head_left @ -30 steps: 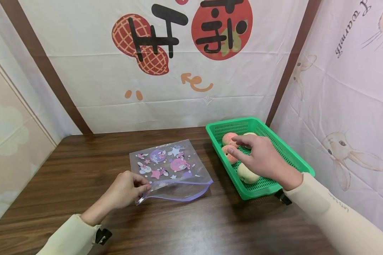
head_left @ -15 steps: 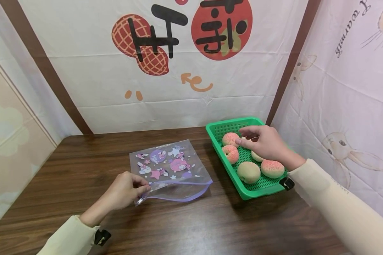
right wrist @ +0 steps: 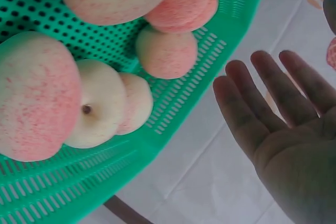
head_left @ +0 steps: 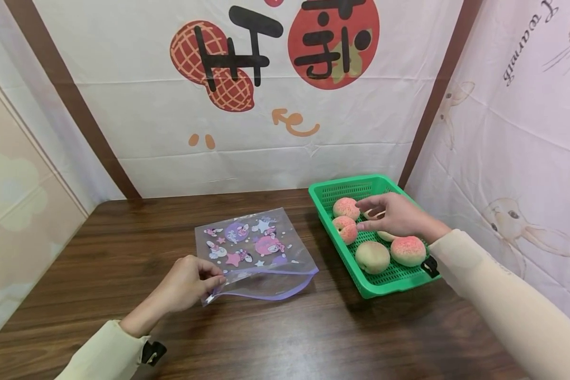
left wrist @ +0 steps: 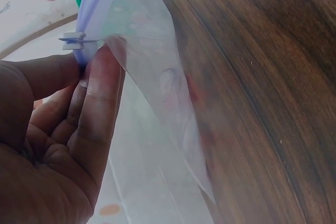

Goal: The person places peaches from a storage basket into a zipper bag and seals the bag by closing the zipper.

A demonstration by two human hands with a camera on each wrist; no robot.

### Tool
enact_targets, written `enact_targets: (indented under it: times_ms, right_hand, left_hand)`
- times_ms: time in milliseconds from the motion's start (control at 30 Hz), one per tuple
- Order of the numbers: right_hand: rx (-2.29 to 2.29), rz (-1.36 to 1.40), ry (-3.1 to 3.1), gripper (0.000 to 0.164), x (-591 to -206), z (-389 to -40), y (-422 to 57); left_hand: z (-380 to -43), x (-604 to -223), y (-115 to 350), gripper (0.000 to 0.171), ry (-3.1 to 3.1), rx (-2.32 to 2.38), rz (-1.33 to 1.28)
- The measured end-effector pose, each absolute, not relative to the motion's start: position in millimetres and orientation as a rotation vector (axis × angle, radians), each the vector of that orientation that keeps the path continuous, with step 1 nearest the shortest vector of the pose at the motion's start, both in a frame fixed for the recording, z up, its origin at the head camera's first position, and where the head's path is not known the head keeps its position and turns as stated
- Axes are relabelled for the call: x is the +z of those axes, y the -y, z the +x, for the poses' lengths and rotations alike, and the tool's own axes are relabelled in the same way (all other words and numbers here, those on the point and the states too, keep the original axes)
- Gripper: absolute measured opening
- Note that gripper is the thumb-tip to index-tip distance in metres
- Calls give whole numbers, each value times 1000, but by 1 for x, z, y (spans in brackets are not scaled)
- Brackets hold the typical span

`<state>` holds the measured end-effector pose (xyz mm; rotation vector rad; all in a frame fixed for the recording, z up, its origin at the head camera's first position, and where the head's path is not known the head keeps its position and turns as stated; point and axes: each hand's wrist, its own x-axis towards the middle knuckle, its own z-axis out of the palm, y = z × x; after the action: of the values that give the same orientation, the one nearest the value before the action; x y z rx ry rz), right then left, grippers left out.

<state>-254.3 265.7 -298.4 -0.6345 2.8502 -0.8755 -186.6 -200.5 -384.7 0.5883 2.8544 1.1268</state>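
My left hand [head_left: 190, 282] pinches the near left corner of a clear zip bag [head_left: 252, 248] with a purple zip edge and cartoon prints. The bag lies flat on the table, its mouth parted toward me. In the left wrist view a whitish zip slider [left wrist: 73, 40] sits just beyond the thumb and finger. Over a green plastic basket [head_left: 368, 289] hovers my right hand [head_left: 396, 214], fingers spread and holding nothing. Several pink and cream peaches [head_left: 345, 230] lie in the basket; the hand partly covers those at the back right. The right wrist view shows the bare palm [right wrist: 299, 150].
A dark wooden table [head_left: 123, 253] carries everything. Behind it hangs a white printed cloth [head_left: 247, 132], and another cloth with rabbits [head_left: 503, 174] closes the right side near the basket.
My right hand has drawn back and to the right over the basket, uncovering a cream and a pink peach at the front. The left hand stays at the bag's corner.
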Motion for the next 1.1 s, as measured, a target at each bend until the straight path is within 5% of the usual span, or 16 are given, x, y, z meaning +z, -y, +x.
enact_targets:
  times_ms: [1100]
  right_hand:
    - [-629, -535, -2507, 77, -319, -273, -284]
  left_hand:
    - [-187, -386, 201, 19, -2843, 1131, 604]
